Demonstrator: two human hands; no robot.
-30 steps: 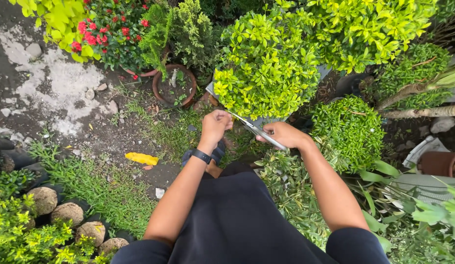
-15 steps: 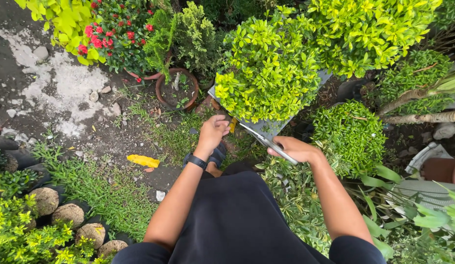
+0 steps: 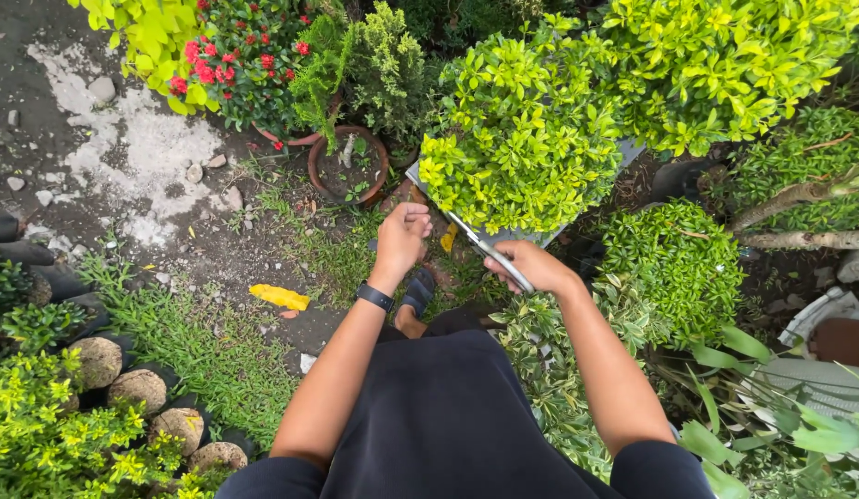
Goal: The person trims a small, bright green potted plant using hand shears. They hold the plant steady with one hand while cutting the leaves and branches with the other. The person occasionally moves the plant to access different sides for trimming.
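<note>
Head view: our right hand (image 3: pixel 531 266) holds shears (image 3: pixel 489 249), blades point up-left under bush (image 3: pixel 522 139). Our left hand (image 3: pixel 402 236) curled shut, empty, just left of blades.

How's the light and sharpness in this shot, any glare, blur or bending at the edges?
Head view: soft, even daylight, no hard shadows and no glare, even on the shears in the right hand. Left hand and yellow-green shrub look sharp. Wide-angle stretch shows at the edges, where the forearms spread outward.
</note>
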